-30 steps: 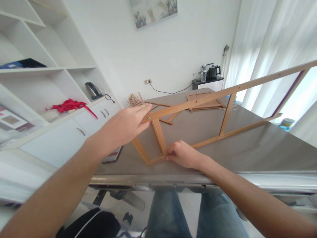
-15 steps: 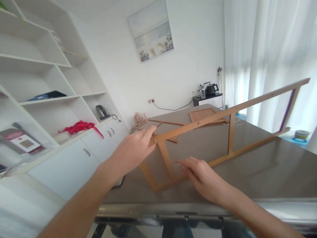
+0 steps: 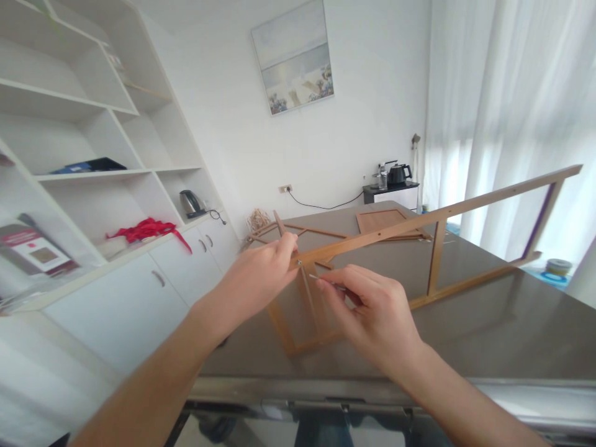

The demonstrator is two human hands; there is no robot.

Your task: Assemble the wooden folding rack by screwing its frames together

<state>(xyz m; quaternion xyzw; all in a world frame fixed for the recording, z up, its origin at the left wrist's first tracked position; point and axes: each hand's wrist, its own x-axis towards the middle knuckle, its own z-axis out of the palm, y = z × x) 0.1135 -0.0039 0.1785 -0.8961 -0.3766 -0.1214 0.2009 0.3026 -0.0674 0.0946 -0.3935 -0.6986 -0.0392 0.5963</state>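
A long wooden frame [image 3: 435, 239] of thin slats stands tilted on the grey table [image 3: 488, 335], its near end raised. My left hand [image 3: 258, 279] grips the near end of the top slat, fingers closed round it. My right hand [image 3: 372, 310] pinches a thin metal tool, perhaps a hex key, whose tip points at a screw in that top slat just beside my left fingers.
More wooden slats [image 3: 284, 233] and a flat wooden panel [image 3: 382, 218] lie at the table's far end. White shelves with a kettle [image 3: 189, 203] and red ribbon [image 3: 144, 230] stand on the left. A curtain [image 3: 512, 112] hangs on the right.
My right hand has left the frame's lower corner on the table and risen to the top slat's screw, pinching the thin tool. The camera has tilted upward.
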